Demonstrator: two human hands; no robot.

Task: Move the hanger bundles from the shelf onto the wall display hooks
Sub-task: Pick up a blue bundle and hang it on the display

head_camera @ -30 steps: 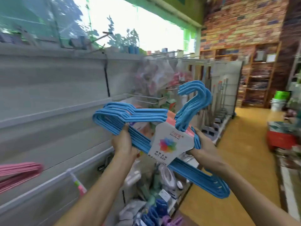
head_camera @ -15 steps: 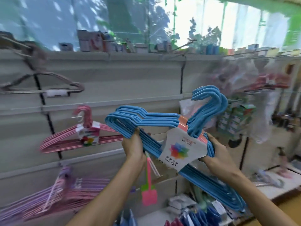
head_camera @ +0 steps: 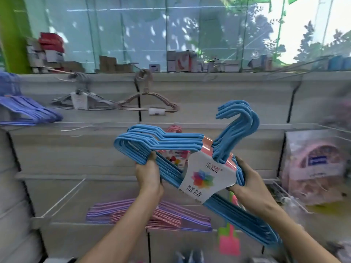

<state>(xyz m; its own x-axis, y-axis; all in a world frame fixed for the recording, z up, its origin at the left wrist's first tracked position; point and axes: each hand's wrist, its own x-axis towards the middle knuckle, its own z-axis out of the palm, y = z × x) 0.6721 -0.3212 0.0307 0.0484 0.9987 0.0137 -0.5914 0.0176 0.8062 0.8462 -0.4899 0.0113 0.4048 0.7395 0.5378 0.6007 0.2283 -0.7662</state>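
Note:
I hold a bundle of blue hangers (head_camera: 171, 141) with a white label card in front of the grey slat wall. My left hand (head_camera: 149, 176) grips the bundle's left shoulder from below. My right hand (head_camera: 248, 185) grips it beside the label, under the hooks, which point up and to the right. A long bare wall hook (head_camera: 64, 198) juts out at lower left. A pink bundle (head_camera: 173, 129) hangs on the wall right behind the blue one, mostly hidden.
Purple and pink hanger bundles (head_camera: 152, 215) hang low in the middle. A purple-blue bundle (head_camera: 28, 111) hangs at far left, grey (head_camera: 81, 99) and brown (head_camera: 148, 105) hangers higher up. A bagged pink item (head_camera: 313, 164) hangs at right. Boxes line the top ledge.
The view has swung left along the wall, away from the aisle. Both hands keep the same grip on the blue bundle, now facing the wall section with hanging bundles.

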